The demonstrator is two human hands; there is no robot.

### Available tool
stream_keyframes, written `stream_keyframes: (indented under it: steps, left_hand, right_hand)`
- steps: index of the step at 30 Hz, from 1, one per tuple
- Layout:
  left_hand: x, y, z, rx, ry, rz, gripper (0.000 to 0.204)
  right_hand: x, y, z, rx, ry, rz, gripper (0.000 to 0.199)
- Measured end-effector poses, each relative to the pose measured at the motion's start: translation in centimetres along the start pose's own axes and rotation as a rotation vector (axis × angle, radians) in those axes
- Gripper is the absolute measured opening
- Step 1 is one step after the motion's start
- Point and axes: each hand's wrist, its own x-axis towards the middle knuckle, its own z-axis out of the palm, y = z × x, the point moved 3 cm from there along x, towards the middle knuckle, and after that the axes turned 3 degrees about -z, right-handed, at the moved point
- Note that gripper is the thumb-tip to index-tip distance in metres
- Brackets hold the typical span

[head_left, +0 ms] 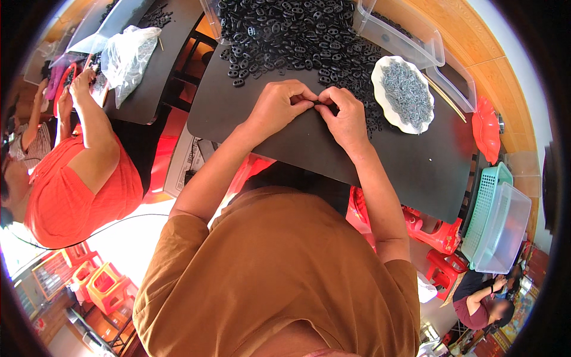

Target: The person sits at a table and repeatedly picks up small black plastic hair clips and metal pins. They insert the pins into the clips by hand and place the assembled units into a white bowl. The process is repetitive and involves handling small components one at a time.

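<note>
My left hand [279, 107] and my right hand [346, 116] meet over the dark table [270, 128], fingertips pinched together. Between them is a small black piece [316, 103], mostly covered by the fingers. Just beyond lies a large heap of black oval plastic pieces with holes [285, 38]. Smaller black parts [373, 119] lie to the right of my right hand. Farther right stands a white scalloped plate [381, 100], filled with small slender silvery-grey pieces [407, 89] too fine to identify.
Clear plastic bins [410, 44] line the table's far side, beside a thin stick [446, 98]. At right are a red scalloped dish [486, 131] and a green basket [483, 202]. A co-worker in red [89, 184] sits left, near a plastic bag [128, 59]. Red stools [107, 288] stand behind.
</note>
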Motion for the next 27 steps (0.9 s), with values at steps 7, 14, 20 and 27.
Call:
stream_keyframes:
  steps: [7, 14, 20, 27]
  left_hand:
    - [0.03, 0.21, -0.1, 0.003, 0.004, -0.011, 0.013]
    - [0.12, -0.16, -0.11, 0.029, 0.014, 0.028, 0.014]
    - [0.1, -0.07, -0.12, 0.033, 0.013, 0.024, 0.014]
    - [-0.15, 0.26, -0.05, 0.072, 0.042, 0.069, 0.015]
  right_hand:
    - [0.11, 0.11, -0.35, 0.072, 0.004, -0.023, 0.015]
    - [0.11, 0.43, 0.05, 0.142, 0.018, -0.028, 0.012]
    - [0.2, 0.22, -0.13, 0.159, -0.029, 0.043, 0.012]
    - [0.04, 0.22, -0.1, 0.044, -0.03, 0.008, 0.015]
